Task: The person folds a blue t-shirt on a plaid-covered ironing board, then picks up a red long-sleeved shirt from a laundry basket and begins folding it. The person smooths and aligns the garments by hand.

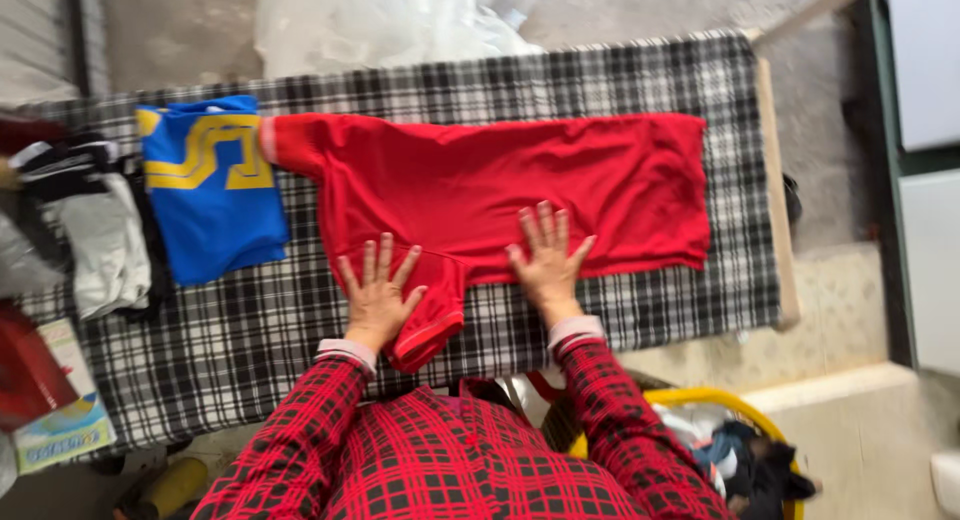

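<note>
A red shirt [500, 185] lies spread flat across a black-and-white checked table cover [240, 330], one sleeve hanging toward me. My left hand [378, 298] presses flat on the shirt near that sleeve, fingers spread. My right hand [548, 255] lies flat on the shirt's near edge, fingers apart too. Neither hand grips the cloth. Both my sleeves are red and black plaid.
A folded blue shirt with yellow marks [210, 185] lies left of the red one. Grey and dark clothes [95, 230] are piled at the far left. A yellow basket of clothes [720, 435] stands by my right side. Clear plastic bags [390, 20] lie beyond the table.
</note>
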